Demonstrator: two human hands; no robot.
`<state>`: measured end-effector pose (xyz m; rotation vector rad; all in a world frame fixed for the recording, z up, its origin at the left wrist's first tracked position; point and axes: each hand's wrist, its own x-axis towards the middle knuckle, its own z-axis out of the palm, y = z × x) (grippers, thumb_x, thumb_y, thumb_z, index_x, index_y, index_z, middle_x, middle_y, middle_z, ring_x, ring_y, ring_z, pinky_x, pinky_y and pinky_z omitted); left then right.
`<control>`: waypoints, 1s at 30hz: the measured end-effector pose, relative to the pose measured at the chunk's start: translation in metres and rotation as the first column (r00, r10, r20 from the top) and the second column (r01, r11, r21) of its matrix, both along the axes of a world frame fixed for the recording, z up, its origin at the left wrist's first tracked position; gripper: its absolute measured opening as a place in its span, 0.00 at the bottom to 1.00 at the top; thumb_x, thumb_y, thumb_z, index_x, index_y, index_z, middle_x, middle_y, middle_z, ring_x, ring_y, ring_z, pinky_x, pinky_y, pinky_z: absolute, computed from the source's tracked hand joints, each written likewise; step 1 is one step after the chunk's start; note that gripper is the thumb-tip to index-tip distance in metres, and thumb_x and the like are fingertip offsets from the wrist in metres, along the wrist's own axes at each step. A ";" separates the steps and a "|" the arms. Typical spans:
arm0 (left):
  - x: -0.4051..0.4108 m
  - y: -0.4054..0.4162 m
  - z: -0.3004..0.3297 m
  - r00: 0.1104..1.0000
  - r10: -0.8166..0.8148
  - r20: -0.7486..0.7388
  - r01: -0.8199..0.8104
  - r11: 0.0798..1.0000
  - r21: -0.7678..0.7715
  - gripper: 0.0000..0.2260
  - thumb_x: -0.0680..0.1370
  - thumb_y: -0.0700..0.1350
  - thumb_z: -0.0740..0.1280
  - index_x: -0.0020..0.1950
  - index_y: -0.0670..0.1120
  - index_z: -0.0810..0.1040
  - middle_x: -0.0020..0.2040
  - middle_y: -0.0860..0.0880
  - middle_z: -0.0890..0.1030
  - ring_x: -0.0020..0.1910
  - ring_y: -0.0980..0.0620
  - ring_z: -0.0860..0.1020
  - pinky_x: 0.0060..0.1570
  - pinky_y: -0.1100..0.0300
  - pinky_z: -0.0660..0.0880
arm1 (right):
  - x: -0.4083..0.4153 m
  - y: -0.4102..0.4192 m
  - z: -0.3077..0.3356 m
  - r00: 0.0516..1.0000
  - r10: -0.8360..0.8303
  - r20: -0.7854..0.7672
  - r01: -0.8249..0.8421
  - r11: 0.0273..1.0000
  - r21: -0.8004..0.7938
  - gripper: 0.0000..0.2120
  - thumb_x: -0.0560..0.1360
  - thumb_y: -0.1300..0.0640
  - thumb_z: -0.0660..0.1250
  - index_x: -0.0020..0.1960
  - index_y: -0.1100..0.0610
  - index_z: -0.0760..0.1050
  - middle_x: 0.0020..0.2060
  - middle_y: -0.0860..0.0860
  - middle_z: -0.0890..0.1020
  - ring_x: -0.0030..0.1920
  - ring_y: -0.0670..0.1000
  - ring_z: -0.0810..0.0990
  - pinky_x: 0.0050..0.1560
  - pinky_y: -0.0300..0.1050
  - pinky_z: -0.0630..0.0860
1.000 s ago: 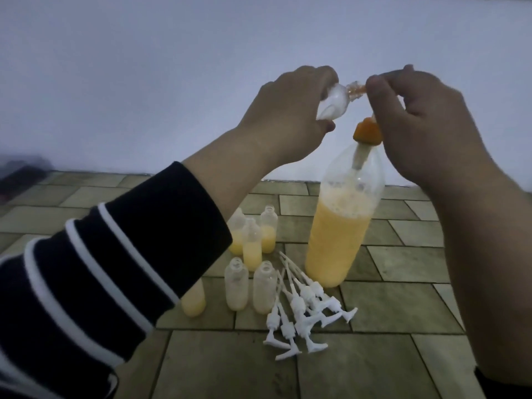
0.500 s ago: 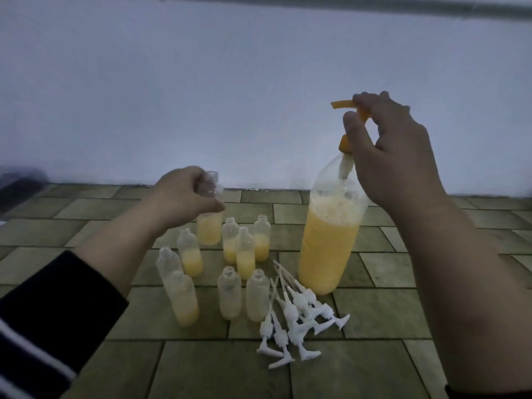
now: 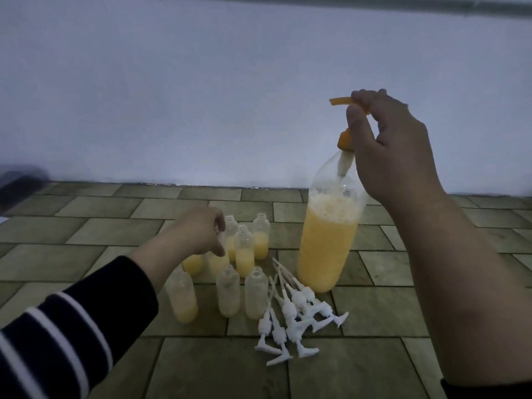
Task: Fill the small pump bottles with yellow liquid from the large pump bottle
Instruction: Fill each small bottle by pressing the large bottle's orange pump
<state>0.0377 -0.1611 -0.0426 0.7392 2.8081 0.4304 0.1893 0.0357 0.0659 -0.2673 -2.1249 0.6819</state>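
I have just brought my left hand (image 3: 198, 233) down from the spout to set a filled small bottle (image 3: 218, 259) among the others, mid frame. My right hand (image 3: 385, 145) still pinches the orange pump (image 3: 347, 116) on the large bottle (image 3: 328, 243). One more is done.

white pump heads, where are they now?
In the head view, the white pump heads lie piled on the tiled floor, low centre, just right of the small bottles and before the large bottle.

L hand (image 3: 198, 231) low, fingers curled down — R hand (image 3: 385, 145) raised, pinching.
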 end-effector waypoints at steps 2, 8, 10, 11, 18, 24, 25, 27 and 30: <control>0.000 0.002 -0.007 1.000 0.006 0.012 -0.005 0.999 -0.043 0.19 0.68 0.43 0.76 0.54 0.50 0.73 0.51 0.51 0.75 0.45 0.53 0.76 0.36 0.64 0.72 | 0.000 0.001 0.000 1.000 0.000 -0.004 0.000 1.000 0.006 0.17 0.82 0.51 0.55 0.68 0.54 0.70 0.66 0.46 0.73 0.73 0.46 0.60 0.73 0.51 0.57; 0.000 0.006 -0.020 1.000 0.011 -0.017 -0.013 0.992 -0.125 0.18 0.71 0.40 0.72 0.58 0.49 0.74 0.52 0.51 0.75 0.49 0.52 0.75 0.43 0.60 0.72 | -0.002 0.002 -0.002 1.000 -0.007 -0.021 0.007 1.000 0.012 0.17 0.81 0.51 0.55 0.67 0.54 0.71 0.64 0.47 0.75 0.72 0.48 0.63 0.72 0.52 0.59; 0.000 0.005 -0.020 1.000 0.015 -0.015 -0.017 0.990 -0.138 0.20 0.70 0.41 0.73 0.61 0.49 0.73 0.56 0.50 0.76 0.51 0.51 0.75 0.45 0.59 0.73 | -0.002 0.002 -0.003 1.000 -0.007 -0.024 0.007 1.000 0.011 0.17 0.81 0.51 0.55 0.67 0.54 0.71 0.65 0.47 0.74 0.72 0.48 0.63 0.72 0.52 0.58; 0.000 0.003 -0.018 1.000 0.018 -0.007 -0.019 0.989 -0.148 0.22 0.70 0.42 0.73 0.63 0.49 0.72 0.58 0.49 0.76 0.53 0.50 0.75 0.48 0.58 0.75 | -0.002 0.003 -0.003 1.000 -0.010 -0.022 0.010 1.000 0.015 0.17 0.81 0.51 0.55 0.67 0.54 0.71 0.65 0.47 0.74 0.72 0.47 0.62 0.73 0.52 0.58; 0.040 -0.025 0.011 0.977 -0.054 -0.206 0.051 0.998 -0.025 0.24 0.71 0.38 0.70 0.64 0.53 0.70 0.59 0.55 0.73 0.56 0.55 0.71 0.50 0.61 0.72 | -0.003 0.003 -0.004 1.000 -0.013 -0.026 0.013 1.000 0.013 0.17 0.81 0.51 0.55 0.67 0.54 0.71 0.66 0.47 0.73 0.73 0.47 0.61 0.73 0.52 0.58; 0.077 -0.013 -0.016 0.992 -0.114 -0.054 0.107 0.987 -0.117 0.30 0.70 0.50 0.73 0.69 0.52 0.65 0.65 0.52 0.69 0.60 0.54 0.70 0.54 0.60 0.72 | -0.002 0.003 -0.005 0.999 -0.005 -0.035 0.005 1.000 0.001 0.17 0.81 0.51 0.55 0.67 0.54 0.71 0.65 0.47 0.73 0.73 0.47 0.61 0.73 0.52 0.58; 0.077 -0.010 -0.021 0.990 -0.102 -0.099 0.087 0.986 -0.144 0.28 0.71 0.50 0.72 0.68 0.51 0.66 0.64 0.51 0.69 0.60 0.53 0.71 0.54 0.59 0.72 | -0.002 0.003 -0.006 0.999 -0.005 -0.037 0.005 1.000 0.004 0.17 0.81 0.51 0.55 0.67 0.54 0.71 0.65 0.47 0.73 0.73 0.47 0.61 0.73 0.52 0.58; 0.077 -0.006 -0.031 0.981 -0.071 -0.178 0.040 0.984 -0.176 0.23 0.72 0.50 0.70 0.64 0.51 0.68 0.61 0.51 0.72 0.57 0.52 0.72 0.52 0.58 0.74 | -0.002 0.004 -0.006 0.999 -0.010 -0.038 0.010 1.000 0.015 0.17 0.81 0.51 0.55 0.67 0.54 0.71 0.65 0.47 0.73 0.73 0.48 0.62 0.72 0.52 0.59; 0.079 -0.005 -0.043 0.983 -0.042 -0.179 0.016 0.990 -0.142 0.18 0.73 0.48 0.69 0.60 0.51 0.69 0.56 0.51 0.73 0.52 0.53 0.74 0.45 0.59 0.73 | -0.003 0.005 -0.007 0.999 -0.013 -0.045 0.013 1.000 0.015 0.17 0.81 0.51 0.55 0.67 0.54 0.71 0.63 0.45 0.73 0.73 0.48 0.61 0.72 0.52 0.58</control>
